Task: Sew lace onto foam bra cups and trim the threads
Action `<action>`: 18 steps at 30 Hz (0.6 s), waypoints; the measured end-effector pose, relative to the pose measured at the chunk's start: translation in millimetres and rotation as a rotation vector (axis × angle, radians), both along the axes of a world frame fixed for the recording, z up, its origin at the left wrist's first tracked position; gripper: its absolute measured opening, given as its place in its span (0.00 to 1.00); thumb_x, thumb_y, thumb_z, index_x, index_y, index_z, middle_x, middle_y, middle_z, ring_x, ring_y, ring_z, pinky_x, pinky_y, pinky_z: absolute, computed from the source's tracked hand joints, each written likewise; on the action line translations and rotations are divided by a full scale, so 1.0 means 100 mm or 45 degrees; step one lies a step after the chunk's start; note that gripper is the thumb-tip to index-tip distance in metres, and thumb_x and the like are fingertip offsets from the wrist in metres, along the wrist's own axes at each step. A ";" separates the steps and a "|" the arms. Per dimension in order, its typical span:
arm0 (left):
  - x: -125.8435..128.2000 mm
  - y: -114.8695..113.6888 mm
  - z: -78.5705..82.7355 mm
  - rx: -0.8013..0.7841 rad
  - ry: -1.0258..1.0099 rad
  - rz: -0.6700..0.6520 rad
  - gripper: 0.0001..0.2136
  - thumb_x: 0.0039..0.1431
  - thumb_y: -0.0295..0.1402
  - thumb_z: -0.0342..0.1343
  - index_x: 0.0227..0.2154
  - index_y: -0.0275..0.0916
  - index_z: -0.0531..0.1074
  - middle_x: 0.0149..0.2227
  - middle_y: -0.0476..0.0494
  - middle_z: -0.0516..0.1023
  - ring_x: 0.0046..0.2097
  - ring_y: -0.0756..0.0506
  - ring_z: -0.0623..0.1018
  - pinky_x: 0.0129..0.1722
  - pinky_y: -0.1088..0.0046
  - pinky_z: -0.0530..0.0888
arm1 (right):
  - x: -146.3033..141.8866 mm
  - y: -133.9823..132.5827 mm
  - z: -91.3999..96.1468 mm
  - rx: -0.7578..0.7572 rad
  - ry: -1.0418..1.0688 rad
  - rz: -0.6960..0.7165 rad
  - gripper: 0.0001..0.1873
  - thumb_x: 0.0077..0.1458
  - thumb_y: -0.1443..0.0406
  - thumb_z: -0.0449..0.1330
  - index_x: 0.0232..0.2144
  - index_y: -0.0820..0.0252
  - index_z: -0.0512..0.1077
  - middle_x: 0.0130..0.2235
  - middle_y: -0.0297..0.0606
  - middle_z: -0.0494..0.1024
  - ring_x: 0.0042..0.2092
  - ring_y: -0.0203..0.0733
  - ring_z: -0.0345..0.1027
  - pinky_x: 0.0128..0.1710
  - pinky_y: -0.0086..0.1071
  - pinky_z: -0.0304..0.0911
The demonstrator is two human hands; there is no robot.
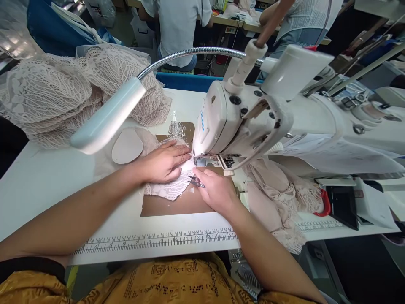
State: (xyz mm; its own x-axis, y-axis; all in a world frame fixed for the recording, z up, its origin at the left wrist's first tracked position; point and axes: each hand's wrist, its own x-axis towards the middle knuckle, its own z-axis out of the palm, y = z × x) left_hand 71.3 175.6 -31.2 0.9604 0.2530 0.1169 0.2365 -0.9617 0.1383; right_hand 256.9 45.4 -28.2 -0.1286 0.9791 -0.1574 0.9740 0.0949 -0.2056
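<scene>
Patterned mustard clothing [177, 280] borders the desk [47, 198]. The left hand [166, 162] lies flat, fingers extended, on white lace [167, 191] beside the sewing machine [215, 122]; the right hand [218, 188] grips small snips [198, 183] near the lace's edge.

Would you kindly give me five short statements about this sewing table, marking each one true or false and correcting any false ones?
1. The left hand rests on white patterned lace fabric. True.
2. The right hand holds a wooden pencil. False: the right hand holds small dark metal snips.
3. A pile of beige lace pieces lies to the left of the white sewing machine. True.
4. The black printed ruler scale runs along the far edge of the white table. False: the black printed ruler scale runs along the near edge.
5. The flat white rounded piece is held in the right hand. False: it lies beyond the left forearm.
</scene>
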 end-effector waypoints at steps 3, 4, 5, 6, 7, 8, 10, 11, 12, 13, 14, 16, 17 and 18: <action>-0.02 0.01 -0.02 0.020 0.001 0.021 0.23 0.60 0.32 0.45 0.57 0.31 0.66 0.58 0.29 0.69 0.59 0.35 0.68 0.62 0.48 0.56 | 0.00 -0.01 -0.02 0.004 -0.005 0.010 0.29 0.56 0.68 0.53 0.61 0.56 0.64 0.48 0.41 0.78 0.38 0.46 0.74 0.30 0.34 0.60; -0.03 0.01 -0.03 0.021 -0.002 0.036 0.22 0.61 0.32 0.45 0.57 0.31 0.66 0.58 0.29 0.69 0.59 0.34 0.68 0.62 0.48 0.56 | 0.01 -0.01 -0.02 0.015 0.001 0.013 0.29 0.56 0.68 0.53 0.60 0.56 0.65 0.48 0.41 0.78 0.38 0.46 0.74 0.30 0.34 0.60; -0.04 0.00 -0.03 0.021 -0.009 0.052 0.22 0.61 0.32 0.45 0.56 0.31 0.66 0.58 0.29 0.68 0.60 0.34 0.67 0.62 0.48 0.56 | 0.01 -0.02 -0.03 0.031 0.011 0.015 0.28 0.56 0.68 0.53 0.60 0.56 0.66 0.46 0.41 0.78 0.38 0.46 0.74 0.31 0.33 0.60; -0.05 0.00 -0.03 0.021 -0.022 0.065 0.21 0.62 0.32 0.45 0.56 0.31 0.67 0.59 0.29 0.67 0.60 0.34 0.66 0.62 0.48 0.56 | 0.02 -0.02 -0.04 0.050 0.026 0.014 0.27 0.56 0.68 0.53 0.58 0.55 0.67 0.45 0.40 0.79 0.38 0.46 0.73 0.31 0.33 0.60; -0.06 0.00 -0.03 0.019 -0.039 0.073 0.20 0.63 0.33 0.45 0.55 0.32 0.67 0.59 0.30 0.67 0.60 0.34 0.65 0.62 0.47 0.55 | 0.02 -0.03 -0.04 0.069 0.044 0.010 0.25 0.56 0.68 0.53 0.57 0.55 0.68 0.43 0.40 0.79 0.38 0.46 0.73 0.31 0.33 0.61; -0.06 -0.01 -0.02 0.017 -0.059 0.074 0.20 0.63 0.33 0.45 0.55 0.32 0.67 0.59 0.30 0.67 0.60 0.34 0.65 0.62 0.48 0.55 | 0.02 -0.03 -0.04 0.086 0.066 0.004 0.24 0.56 0.68 0.54 0.55 0.54 0.70 0.41 0.39 0.79 0.38 0.46 0.73 0.32 0.32 0.61; -0.07 -0.01 -0.02 0.002 -0.095 0.067 0.20 0.63 0.36 0.47 0.54 0.31 0.68 0.57 0.29 0.67 0.59 0.34 0.66 0.61 0.49 0.57 | 0.02 -0.04 -0.04 0.115 0.119 -0.018 0.22 0.55 0.69 0.55 0.52 0.53 0.72 0.40 0.38 0.79 0.39 0.46 0.73 0.33 0.32 0.62; -0.07 -0.01 -0.02 -0.016 -0.110 0.068 0.20 0.63 0.37 0.48 0.53 0.31 0.69 0.56 0.29 0.69 0.56 0.34 0.67 0.60 0.50 0.59 | 0.02 -0.04 -0.04 0.130 0.155 -0.032 0.21 0.55 0.69 0.55 0.51 0.53 0.72 0.40 0.38 0.79 0.39 0.46 0.73 0.33 0.32 0.62; -0.07 -0.01 -0.02 -0.042 -0.123 0.079 0.20 0.62 0.38 0.48 0.52 0.31 0.70 0.54 0.30 0.70 0.54 0.34 0.69 0.57 0.51 0.62 | 0.02 -0.04 -0.04 0.149 0.203 -0.044 0.20 0.55 0.69 0.56 0.50 0.53 0.73 0.40 0.38 0.80 0.40 0.46 0.73 0.35 0.32 0.63; -0.07 -0.01 -0.03 -0.075 -0.138 0.102 0.20 0.62 0.39 0.49 0.51 0.32 0.71 0.52 0.30 0.71 0.52 0.34 0.70 0.55 0.52 0.65 | 0.02 -0.04 -0.04 0.172 0.261 -0.051 0.19 0.56 0.68 0.56 0.49 0.52 0.73 0.41 0.37 0.80 0.40 0.46 0.73 0.37 0.32 0.64; -0.07 -0.02 -0.03 -0.111 -0.156 0.135 0.20 0.61 0.39 0.50 0.51 0.32 0.72 0.51 0.31 0.72 0.50 0.34 0.71 0.52 0.53 0.66 | 0.02 -0.04 -0.05 0.195 0.325 -0.055 0.18 0.56 0.68 0.56 0.49 0.53 0.74 0.42 0.38 0.80 0.42 0.46 0.73 0.39 0.33 0.65; -0.08 -0.06 -0.01 -0.182 -0.179 0.200 0.20 0.59 0.39 0.51 0.50 0.33 0.73 0.49 0.32 0.72 0.49 0.34 0.71 0.49 0.54 0.68 | 0.05 -0.04 -0.08 0.242 0.454 -0.056 0.17 0.57 0.67 0.56 0.49 0.54 0.74 0.44 0.39 0.80 0.44 0.46 0.73 0.42 0.35 0.66; -0.10 -0.10 0.01 -0.218 -0.177 0.221 0.20 0.59 0.39 0.51 0.49 0.33 0.73 0.49 0.32 0.73 0.49 0.34 0.71 0.49 0.55 0.68 | 0.06 -0.03 -0.09 0.261 0.510 -0.059 0.17 0.58 0.67 0.56 0.49 0.54 0.74 0.45 0.39 0.80 0.44 0.46 0.73 0.43 0.35 0.67; -0.12 -0.16 0.03 -0.256 -0.163 0.231 0.19 0.58 0.38 0.52 0.49 0.33 0.73 0.48 0.33 0.73 0.48 0.35 0.71 0.48 0.55 0.68 | 0.08 -0.03 -0.10 0.279 0.563 -0.063 0.17 0.59 0.66 0.55 0.49 0.55 0.74 0.45 0.40 0.80 0.44 0.46 0.73 0.44 0.36 0.67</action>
